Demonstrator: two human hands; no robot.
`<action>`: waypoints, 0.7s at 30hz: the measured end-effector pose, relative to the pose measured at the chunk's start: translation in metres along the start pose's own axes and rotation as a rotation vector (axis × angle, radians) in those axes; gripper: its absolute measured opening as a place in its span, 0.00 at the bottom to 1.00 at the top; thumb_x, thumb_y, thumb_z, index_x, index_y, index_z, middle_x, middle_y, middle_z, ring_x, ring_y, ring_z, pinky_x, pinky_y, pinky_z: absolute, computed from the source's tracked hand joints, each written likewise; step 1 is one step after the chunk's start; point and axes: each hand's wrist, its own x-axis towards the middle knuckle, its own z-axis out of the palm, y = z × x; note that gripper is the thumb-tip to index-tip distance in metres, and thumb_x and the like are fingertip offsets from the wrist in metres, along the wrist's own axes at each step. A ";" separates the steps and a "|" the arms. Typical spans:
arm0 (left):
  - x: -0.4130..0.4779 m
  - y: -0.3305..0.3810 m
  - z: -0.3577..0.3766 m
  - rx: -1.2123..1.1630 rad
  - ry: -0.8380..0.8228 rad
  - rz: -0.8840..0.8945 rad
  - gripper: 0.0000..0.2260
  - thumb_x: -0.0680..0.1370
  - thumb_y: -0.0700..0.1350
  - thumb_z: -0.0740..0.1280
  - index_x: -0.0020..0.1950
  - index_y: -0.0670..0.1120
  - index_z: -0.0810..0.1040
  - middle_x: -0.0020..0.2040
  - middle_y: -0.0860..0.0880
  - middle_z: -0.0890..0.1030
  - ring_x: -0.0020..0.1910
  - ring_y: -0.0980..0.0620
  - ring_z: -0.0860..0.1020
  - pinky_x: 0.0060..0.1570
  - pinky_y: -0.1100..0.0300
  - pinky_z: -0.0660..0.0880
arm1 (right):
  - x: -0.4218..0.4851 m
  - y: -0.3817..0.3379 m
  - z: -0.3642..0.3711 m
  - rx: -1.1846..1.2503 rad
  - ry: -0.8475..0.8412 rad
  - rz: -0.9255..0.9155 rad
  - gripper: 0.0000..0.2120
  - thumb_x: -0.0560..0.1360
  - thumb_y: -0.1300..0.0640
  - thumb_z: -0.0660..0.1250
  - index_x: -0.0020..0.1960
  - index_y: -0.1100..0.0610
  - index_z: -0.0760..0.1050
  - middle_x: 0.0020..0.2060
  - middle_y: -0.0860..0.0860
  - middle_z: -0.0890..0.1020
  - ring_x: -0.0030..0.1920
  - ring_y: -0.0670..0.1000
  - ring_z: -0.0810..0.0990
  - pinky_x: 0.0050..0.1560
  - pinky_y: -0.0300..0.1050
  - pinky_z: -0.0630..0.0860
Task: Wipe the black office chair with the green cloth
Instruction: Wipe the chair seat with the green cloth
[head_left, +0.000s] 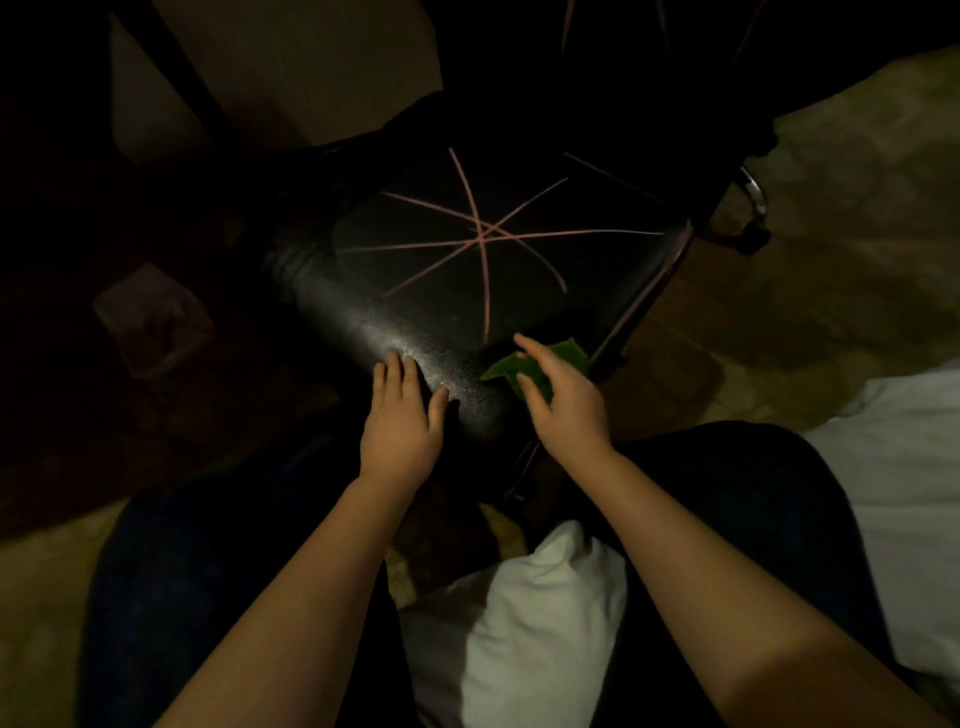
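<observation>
The right hand (563, 400) covers much of the green cloth (501, 370).

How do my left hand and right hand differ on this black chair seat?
The left hand lies flat, fingers straight, on the front edge of the shiny black chair seat; the right hand arches over the crumpled green cloth, grip unclear. The left touches bare seat; the right covers cloth. Both are bare.

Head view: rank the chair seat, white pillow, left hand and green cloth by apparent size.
1. chair seat
2. white pillow, though nearer the camera
3. left hand
4. green cloth, unsure: right hand covers part
</observation>
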 end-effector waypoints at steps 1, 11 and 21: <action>-0.006 0.001 -0.001 -0.051 0.006 -0.002 0.27 0.84 0.54 0.55 0.79 0.42 0.55 0.80 0.44 0.53 0.79 0.47 0.50 0.76 0.52 0.53 | -0.006 -0.003 -0.001 0.040 0.005 0.020 0.21 0.80 0.56 0.62 0.72 0.44 0.67 0.61 0.51 0.78 0.61 0.50 0.76 0.56 0.43 0.74; -0.085 0.023 0.001 -0.265 -0.055 0.171 0.32 0.76 0.44 0.70 0.77 0.46 0.62 0.72 0.47 0.71 0.70 0.49 0.69 0.67 0.60 0.67 | -0.074 -0.024 0.003 -0.172 -0.155 0.110 0.25 0.80 0.45 0.58 0.74 0.46 0.56 0.56 0.57 0.80 0.53 0.58 0.80 0.47 0.50 0.75; -0.135 0.026 0.010 -0.134 -0.222 0.112 0.29 0.77 0.47 0.68 0.76 0.45 0.64 0.69 0.43 0.74 0.67 0.45 0.73 0.63 0.53 0.72 | -0.135 -0.026 0.006 -0.157 -0.280 0.289 0.34 0.75 0.57 0.66 0.75 0.48 0.53 0.67 0.58 0.66 0.64 0.59 0.71 0.63 0.53 0.72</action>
